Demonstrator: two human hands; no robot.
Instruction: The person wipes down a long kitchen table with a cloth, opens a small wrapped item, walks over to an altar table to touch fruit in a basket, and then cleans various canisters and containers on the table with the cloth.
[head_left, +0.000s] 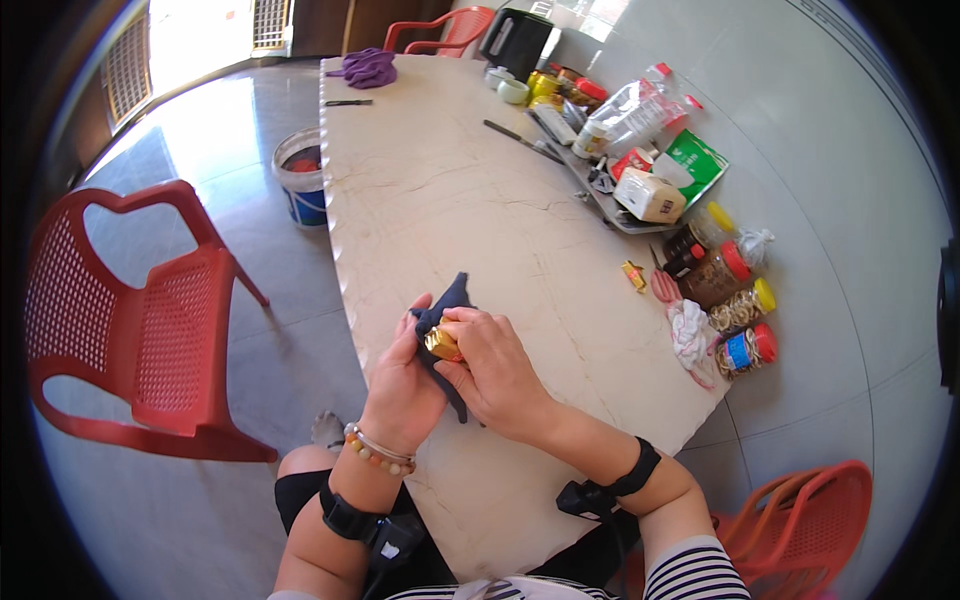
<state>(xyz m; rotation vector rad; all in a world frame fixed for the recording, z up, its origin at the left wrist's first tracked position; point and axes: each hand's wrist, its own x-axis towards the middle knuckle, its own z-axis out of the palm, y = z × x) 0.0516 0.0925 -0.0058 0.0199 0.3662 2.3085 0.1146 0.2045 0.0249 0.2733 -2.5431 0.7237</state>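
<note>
Over the near left part of the marble-patterned table (517, 277), my left hand (405, 375) holds a dark blue cloth (451, 292) across its palm and fingers. My right hand (487, 367) pinches a small gold-wrapped piece (442, 343) between thumb and fingers, against the cloth. The palm side of the right hand is hidden. A similar gold-wrapped piece (634, 276) lies on the table to the right, beside scissors with pink handles (663, 286).
Along the right edge stand a loaded tray (630, 225), lidded jars (716, 276), a white cloth (690, 330) and a black kettle (517, 41). A purple cloth (367, 69) lies at the far end. A bucket (304, 187) and red plastic chair (180, 330) are left.
</note>
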